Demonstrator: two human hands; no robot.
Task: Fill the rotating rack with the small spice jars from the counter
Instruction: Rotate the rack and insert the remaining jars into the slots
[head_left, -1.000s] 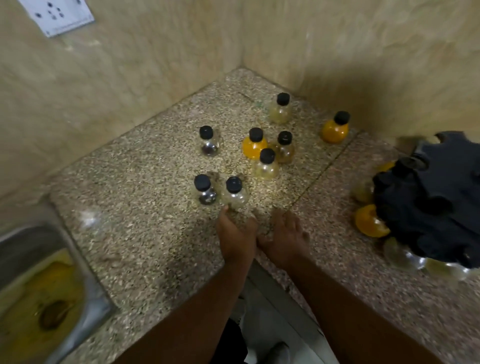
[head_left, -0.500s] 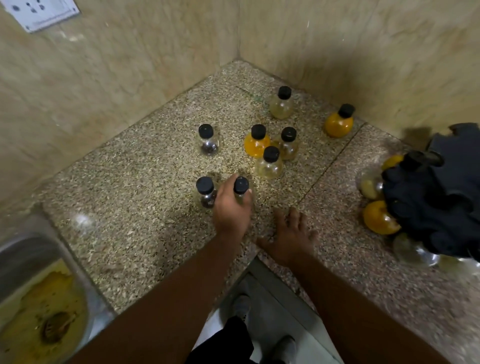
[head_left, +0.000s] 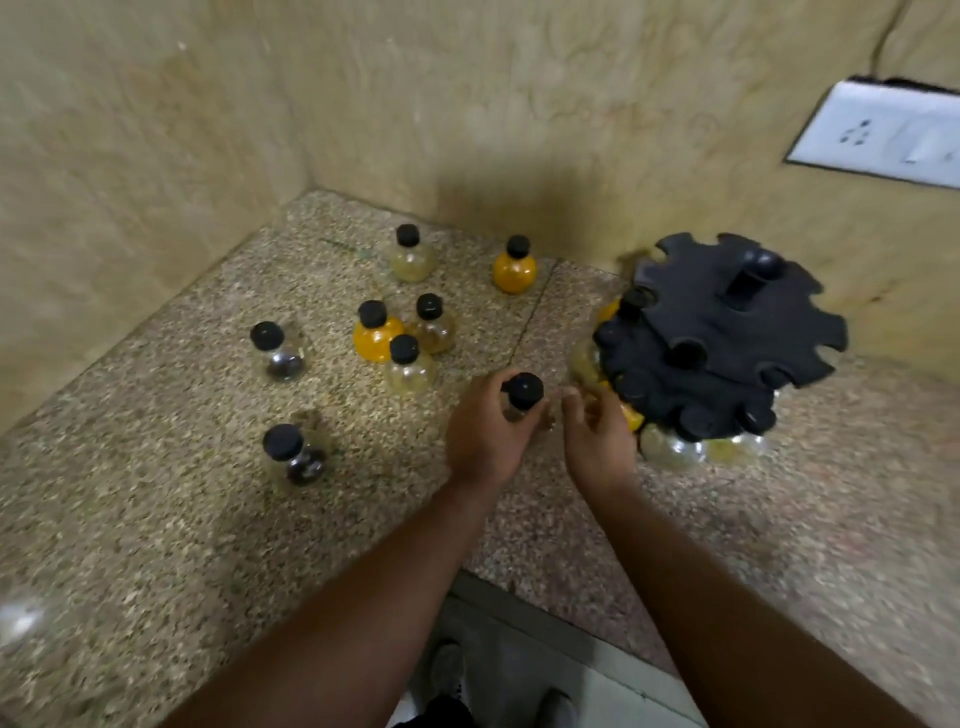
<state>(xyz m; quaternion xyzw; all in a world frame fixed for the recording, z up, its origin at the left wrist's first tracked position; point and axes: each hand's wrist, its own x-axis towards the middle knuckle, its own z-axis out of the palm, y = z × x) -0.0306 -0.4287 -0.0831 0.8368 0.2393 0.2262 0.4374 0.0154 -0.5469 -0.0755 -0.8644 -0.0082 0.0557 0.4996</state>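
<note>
My left hand (head_left: 485, 434) is shut on a small clear spice jar with a black cap (head_left: 522, 391), held just above the speckled counter (head_left: 156, 519). My right hand (head_left: 597, 441) is beside it, fingers apart, holding nothing, close to the lower tier of the black rotating rack (head_left: 722, 338). The rack stands at the right and has several jars hanging under its lower tier. Several jars stand loose on the counter: two orange ones (head_left: 376, 332) (head_left: 514, 267), pale yellow ones (head_left: 410, 254) (head_left: 410, 366) (head_left: 434, 325), and two with dark contents (head_left: 278, 351) (head_left: 293, 454).
Beige walls meet in a corner behind the jars. A white socket plate (head_left: 883, 137) is on the right wall above the rack. The counter's front edge (head_left: 519, 582) runs beneath my forearms, with floor and shoes below it.
My left hand closed on the near jar, lifted it and carried it right toward the rack. My right hand rose off the counter to meet it. The view swung right.
</note>
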